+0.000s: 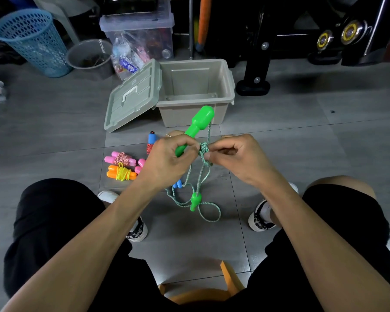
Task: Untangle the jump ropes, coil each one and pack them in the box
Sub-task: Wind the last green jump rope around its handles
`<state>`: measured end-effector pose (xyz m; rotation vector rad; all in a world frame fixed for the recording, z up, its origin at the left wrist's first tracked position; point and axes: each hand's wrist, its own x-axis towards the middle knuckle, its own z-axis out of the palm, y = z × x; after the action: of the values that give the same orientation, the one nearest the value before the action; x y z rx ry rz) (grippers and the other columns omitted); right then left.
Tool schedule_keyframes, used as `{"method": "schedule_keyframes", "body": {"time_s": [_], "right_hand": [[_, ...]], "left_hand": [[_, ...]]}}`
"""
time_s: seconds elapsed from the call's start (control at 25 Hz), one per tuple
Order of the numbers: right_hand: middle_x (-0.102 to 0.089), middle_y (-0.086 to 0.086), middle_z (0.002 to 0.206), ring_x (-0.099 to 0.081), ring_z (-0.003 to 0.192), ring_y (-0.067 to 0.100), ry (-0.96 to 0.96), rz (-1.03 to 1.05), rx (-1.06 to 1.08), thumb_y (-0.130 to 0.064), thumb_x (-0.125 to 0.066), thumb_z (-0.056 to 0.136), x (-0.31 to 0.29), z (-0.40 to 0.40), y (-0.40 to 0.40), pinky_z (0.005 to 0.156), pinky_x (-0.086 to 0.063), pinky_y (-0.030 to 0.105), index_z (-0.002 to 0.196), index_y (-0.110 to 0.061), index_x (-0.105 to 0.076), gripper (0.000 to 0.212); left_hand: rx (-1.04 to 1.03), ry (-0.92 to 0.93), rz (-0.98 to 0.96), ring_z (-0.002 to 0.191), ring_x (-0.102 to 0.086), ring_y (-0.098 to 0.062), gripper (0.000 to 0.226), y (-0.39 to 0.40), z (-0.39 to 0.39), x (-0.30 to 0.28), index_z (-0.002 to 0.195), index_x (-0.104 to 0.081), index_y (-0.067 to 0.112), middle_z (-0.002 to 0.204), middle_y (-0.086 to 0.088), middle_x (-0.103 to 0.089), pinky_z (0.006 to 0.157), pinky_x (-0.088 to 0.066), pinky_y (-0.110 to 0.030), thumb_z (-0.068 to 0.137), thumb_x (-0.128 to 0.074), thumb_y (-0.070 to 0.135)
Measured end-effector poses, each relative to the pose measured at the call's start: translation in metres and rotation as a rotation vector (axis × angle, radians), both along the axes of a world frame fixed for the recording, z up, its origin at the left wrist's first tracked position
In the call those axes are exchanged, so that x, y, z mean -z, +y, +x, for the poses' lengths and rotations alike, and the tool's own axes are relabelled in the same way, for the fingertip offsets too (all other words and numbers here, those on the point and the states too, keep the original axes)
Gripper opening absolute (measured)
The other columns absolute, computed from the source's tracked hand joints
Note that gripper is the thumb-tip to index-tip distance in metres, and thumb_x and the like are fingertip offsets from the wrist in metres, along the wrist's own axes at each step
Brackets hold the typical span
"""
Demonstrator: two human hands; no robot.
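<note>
L hand point(167, 157) grips green handle point(196, 127), tilted up-right | R hand point(233, 157) pinches rope knot point(203, 149)

Both bare forearms are reaching forward from the lower corners and converging at the middle, above the knees. The left hand point(167, 158) is curling its fingers round the bright green plastic jump-rope handle point(197, 127), which is tilting up and away. The right hand point(236, 157) is pinching the knotted pale green twisted cord point(203, 152) between thumb and fingertips, knuckles upward.
</note>
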<state>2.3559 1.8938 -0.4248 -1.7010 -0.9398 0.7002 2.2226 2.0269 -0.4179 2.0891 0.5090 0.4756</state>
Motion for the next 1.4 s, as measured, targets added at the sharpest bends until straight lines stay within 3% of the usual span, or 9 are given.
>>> {"method": "schedule_keyframes", "body": {"time_s": [0.2, 0.36, 0.56, 0.72, 0.88, 1.04, 1.16, 1.24, 1.4], "right_hand": [[-0.071, 0.000, 0.070, -0.068, 0.063, 0.019, -0.275, -0.069, 0.049, -0.028, -0.064, 0.084, 0.003, -0.005, -0.001, 0.063, -0.056, 0.043, 0.082, -0.014, -0.068, 0.015], [-0.067, -0.008, 0.071, -0.058, 0.059, 0.007, 0.163, -0.142, 0.028, -0.027, -0.061, 0.090, 0.000, 0.003, -0.001, 0.060, -0.046, 0.026, 0.073, -0.022, -0.063, 0.018], [-0.062, -0.006, 0.069, -0.050, 0.063, 0.011, 0.346, -0.091, -0.075, -0.015, -0.063, 0.091, -0.005, 0.016, -0.011, 0.060, -0.041, 0.025, 0.072, -0.022, -0.066, 0.021], [-0.068, -0.009, 0.071, -0.055, 0.057, 0.006, 0.158, -0.155, -0.039, -0.018, -0.054, 0.099, -0.006, 0.012, -0.014, 0.056, -0.044, 0.020, 0.080, -0.018, -0.060, 0.020], [-0.050, -0.007, 0.062, -0.040, 0.054, 0.004, -0.038, -0.214, 0.023, -0.028, -0.059, 0.096, -0.007, 0.012, -0.018, 0.054, -0.035, 0.019, 0.078, -0.016, -0.061, 0.022], [-0.048, -0.009, 0.061, -0.041, 0.060, 0.005, 0.081, -0.351, -0.069, -0.027, -0.067, 0.090, -0.010, 0.019, -0.028, 0.058, -0.033, 0.020, 0.078, -0.011, -0.063, 0.020], [-0.065, 0.009, 0.081, -0.055, 0.080, 0.010, 0.142, -0.303, -0.107, -0.015, -0.066, 0.090, -0.011, 0.018, -0.030, 0.080, -0.043, 0.029, 0.084, -0.012, -0.063, 0.007], [-0.067, 0.007, 0.084, -0.062, 0.094, 0.015, 0.250, -0.139, -0.072, -0.008, -0.059, 0.094, -0.009, 0.015, -0.028, 0.096, -0.045, 0.032, 0.086, -0.011, -0.062, 0.009], [-0.040, -0.008, 0.053, -0.053, 0.060, 0.013, 0.543, 0.090, 0.017, -0.003, -0.049, 0.097, -0.005, 0.016, -0.029, 0.081, -0.048, 0.032, 0.086, -0.006, -0.060, 0.016]], "left_hand": [[0.017, 0.030, 0.211, 0.056, -0.053, -0.023, 0.010, -0.002, 0.001, 0.007, 0.083, -0.070, 0.012, 0.077, -0.004, -0.059, 0.056, -0.043, -0.036, 0.087, -0.062, 0.018], [0.020, 0.100, 0.412, 0.061, -0.053, -0.017, 0.028, 0.001, 0.001, 0.008, 0.086, -0.068, 0.017, 0.100, 0.001, -0.062, 0.058, -0.043, -0.030, 0.084, -0.051, 0.038], [0.069, 0.087, 0.550, 0.061, -0.058, -0.028, 0.032, -0.001, 0.001, 0.010, 0.086, -0.069, 0.019, 0.106, -0.001, -0.063, 0.053, -0.049, -0.035, 0.085, -0.046, 0.041], [0.107, 0.120, 0.581, 0.056, -0.055, -0.027, 0.030, -0.001, -0.001, 0.015, 0.085, -0.067, 0.021, 0.103, 0.000, -0.062, 0.050, -0.048, -0.033, 0.085, -0.046, 0.042], [0.092, 0.197, 0.749, 0.052, -0.058, -0.035, 0.029, -0.002, 0.003, 0.021, 0.082, -0.068, 0.018, 0.099, -0.007, -0.064, 0.045, -0.043, -0.032, 0.085, -0.046, 0.037], [0.016, 0.252, 0.739, 0.056, -0.059, -0.035, 0.019, 0.010, 0.005, 0.027, 0.083, -0.069, 0.018, 0.103, -0.007, -0.064, 0.049, -0.046, -0.033, 0.086, -0.056, 0.031], [-0.047, 0.297, 0.680, 0.066, -0.061, -0.035, 0.013, 0.016, 0.007, 0.032, 0.087, -0.069, 0.017, 0.103, -0.007, -0.062, 0.056, -0.045, -0.034, 0.087, -0.062, 0.029], [-0.072, 0.335, 0.652, 0.073, -0.061, -0.036, 0.016, 0.018, 0.009, 0.036, 0.092, -0.068, 0.017, 0.102, -0.007, -0.061, 0.059, -0.044, -0.035, 0.089, -0.060, 0.030], [-0.128, 0.344, 0.541, 0.083, -0.060, -0.037, 0.017, 0.025, 0.011, 0.038, 0.094, -0.067, 0.018, 0.102, -0.005, -0.061, 0.067, -0.047, -0.039, 0.088, -0.058, 0.032]]}}
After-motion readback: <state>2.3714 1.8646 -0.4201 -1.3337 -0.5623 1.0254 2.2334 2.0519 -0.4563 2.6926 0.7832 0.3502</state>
